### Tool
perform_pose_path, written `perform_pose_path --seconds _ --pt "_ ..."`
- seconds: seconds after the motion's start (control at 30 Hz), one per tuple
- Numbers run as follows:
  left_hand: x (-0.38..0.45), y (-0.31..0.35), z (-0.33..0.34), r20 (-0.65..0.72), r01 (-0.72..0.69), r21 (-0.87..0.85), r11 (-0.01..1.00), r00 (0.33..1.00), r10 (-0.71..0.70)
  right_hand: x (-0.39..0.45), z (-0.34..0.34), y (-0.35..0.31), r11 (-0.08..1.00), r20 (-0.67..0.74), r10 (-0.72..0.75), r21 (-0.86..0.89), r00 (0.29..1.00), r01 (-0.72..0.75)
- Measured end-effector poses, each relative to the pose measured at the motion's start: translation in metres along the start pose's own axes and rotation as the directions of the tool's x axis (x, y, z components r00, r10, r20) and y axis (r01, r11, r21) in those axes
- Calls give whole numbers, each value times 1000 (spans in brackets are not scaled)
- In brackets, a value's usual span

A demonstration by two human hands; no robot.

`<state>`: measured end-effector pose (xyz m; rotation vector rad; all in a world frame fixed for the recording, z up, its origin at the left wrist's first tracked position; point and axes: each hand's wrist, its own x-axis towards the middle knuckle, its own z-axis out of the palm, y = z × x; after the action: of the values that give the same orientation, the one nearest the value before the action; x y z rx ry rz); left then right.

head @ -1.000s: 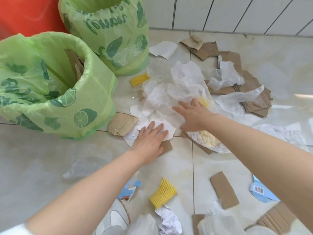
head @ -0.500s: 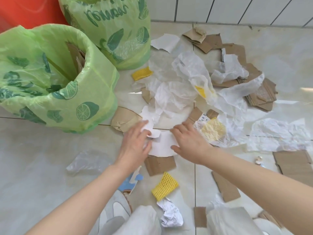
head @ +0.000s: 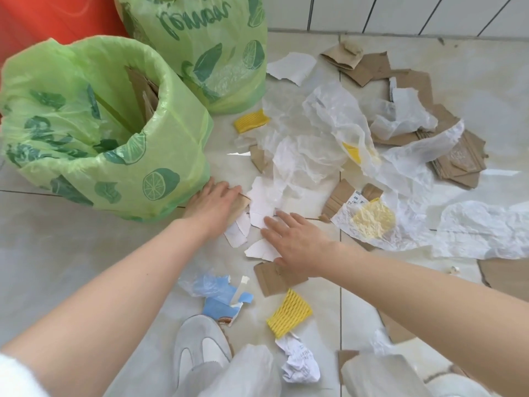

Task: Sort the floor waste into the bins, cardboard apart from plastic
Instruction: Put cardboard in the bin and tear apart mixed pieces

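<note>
Closest to the person, a grey and white shoe (head: 200, 346) shows at the bottom edge, with a crumpled printed paper ball (head: 299, 361) beside it. Just beyond lie torn blue packaging scraps (head: 220, 296) and a yellow foam net sleeve (head: 289, 313), both nearer than either set of fingers.

The right hand (head: 297, 242) lies flat, fingers straight and spread, pressing on white paper scraps (head: 262, 206); its wrist covers part of a brown cardboard piece (head: 272, 280). The left hand (head: 216, 203) reaches further left, at the foot of the near green bin (head: 160, 144). Its fingers curve over a curved cardboard flap (head: 242, 203), but I cannot tell whether they actually grip it. The two hands are near each other, with the white scraps between their fingertips.

To the right of the right fingertips, a label-bearing cardboard strip (head: 340, 196) and a clear plastic bag with a yellow patch (head: 372, 222) lie side by side. Beyond both hands' fingertips spreads a heap of crumpled translucent plastic sheets (head: 312, 156).

I count three yellow foam pieces: the near one, a second foam sleeve (head: 250, 120) past the left fingertips, and a third foam piece (head: 353, 153) under plastic.

Two green lemon-print bins stand here; the near one holds cardboard, and the far green bin (head: 206, 53) is behind it, beside an orange container (head: 54, 21). Farthest right lies a stack of cardboard pieces (head: 455, 161).
</note>
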<state>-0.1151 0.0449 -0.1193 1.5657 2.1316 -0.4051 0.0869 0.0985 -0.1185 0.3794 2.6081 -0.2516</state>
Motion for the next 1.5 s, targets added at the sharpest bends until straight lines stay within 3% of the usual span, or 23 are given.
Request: perform_pose_path --seconds 0.1,0.2,0.37,0.57,0.7,0.9,1.13,1.33,1.43,1.5 --pt "-12 1 2 -21 29 53 998 999 -27 -16 7 -2 999 -30 27 36 999 -26" --pt "-22 1 5 -25 53 -53 997 998 -55 -37 9 5 997 -7 23 78 1000 -22" --pt "-31 -2 -3 -12 36 -211 977 999 -40 -45 7 31 995 8 66 -73 998 -65" --pt "-38 -1 -18 -16 -39 -287 957 999 36 -29 7 35 959 41 -97 -263 994 105" --pt "-36 4 -22 93 -70 -382 922 989 113 -18 -1 32 936 25 -130 -328 991 131" --pt "-15 10 8 78 -265 -147 953 957 278 -13 -7 32 936 10 -39 -350 999 40" --pt "-16 18 12 42 -255 21 967 966 254 -13 -6 32 944 -45 -49 -330 998 32" --pt "-17 22 14 64 -207 -28 978 976 209 -17 -5 34 945 -26 24 -326 999 -31" --pt "-18 22 15 38 -197 -113 974 979 202 -18 -4 35 940 47 49 -338 998 -30" --pt "-21 23 14 25 -167 -206 964 984 176 -17 -9 36 941 3 32 -337 999 -29"
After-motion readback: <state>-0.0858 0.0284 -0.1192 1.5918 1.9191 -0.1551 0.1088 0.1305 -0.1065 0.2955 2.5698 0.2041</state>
